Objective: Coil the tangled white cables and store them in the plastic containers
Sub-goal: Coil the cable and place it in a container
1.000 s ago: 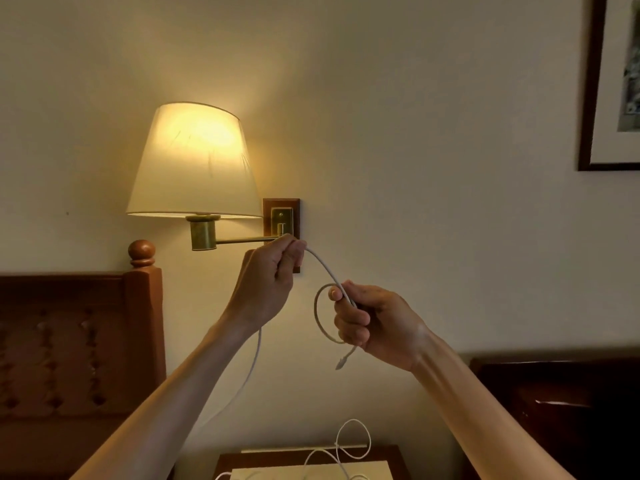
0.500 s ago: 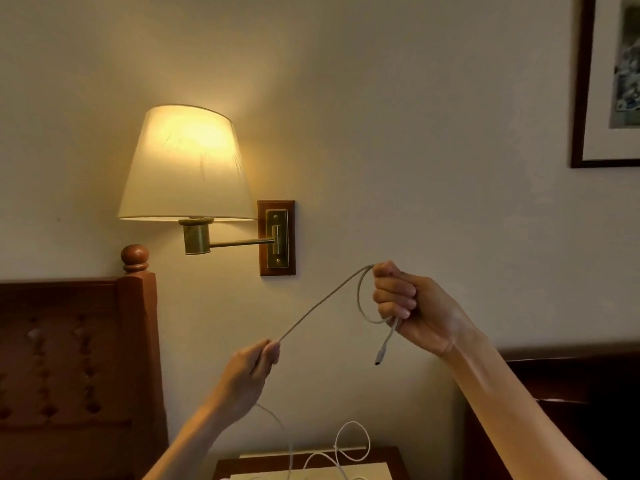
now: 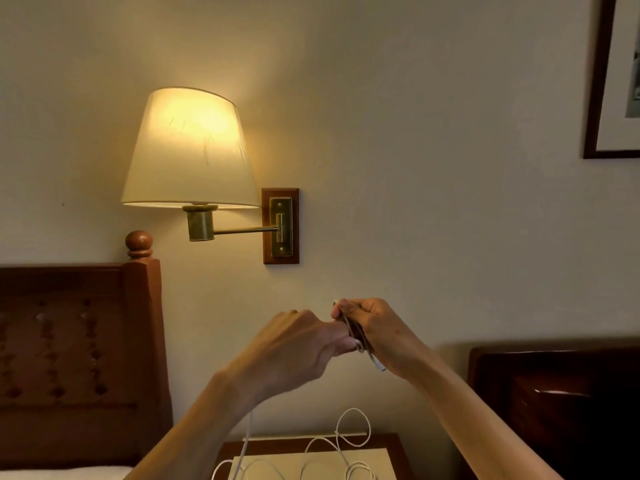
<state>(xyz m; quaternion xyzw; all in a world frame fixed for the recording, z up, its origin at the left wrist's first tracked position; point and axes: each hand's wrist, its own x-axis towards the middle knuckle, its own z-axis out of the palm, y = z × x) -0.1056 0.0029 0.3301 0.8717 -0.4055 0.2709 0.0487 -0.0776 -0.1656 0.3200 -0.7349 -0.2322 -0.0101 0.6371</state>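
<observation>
Cream wall [image 3: 433,133] filled most of the head view, lit by a wall lamp [image 3: 188,147] that was switched on, above and to the left of both hands. Its brass arm ran to a wooden mounting plate [image 3: 280,226], directly above the left hand. Picture frame [image 3: 611,77] was cut off at the upper right edge. Wooden headboard [image 3: 79,341] with a round knob on its post stood left of the left forearm; a second dark headboard [image 3: 554,393] sat right of the right forearm.

Both hands were raised in front of the wall, touching each other. Right hand [image 3: 375,336] was closed around several turns of white cable [image 3: 356,336], thumb and fingers pinching the bundle near its top. One connector end [image 3: 381,368] stuck out below the right hand. Left hand [image 3: 294,344] was blurred, back toward the camera, fingers curled and pressed against the coil at the right hand. Could not tell whether the left fingers actually gripped the strand.

From beneath the left hand a single run of cable [image 3: 246,441] dropped straight down to the nightstand [image 3: 311,448] below both hands. There, loose white loops [image 3: 353,427] lay and stood over a pale sheet [image 3: 374,459] on the nightstand top, partly cut off by the bottom edge. White bedding [image 3: 62,472] showed at lower left, below the left forearm.
</observation>
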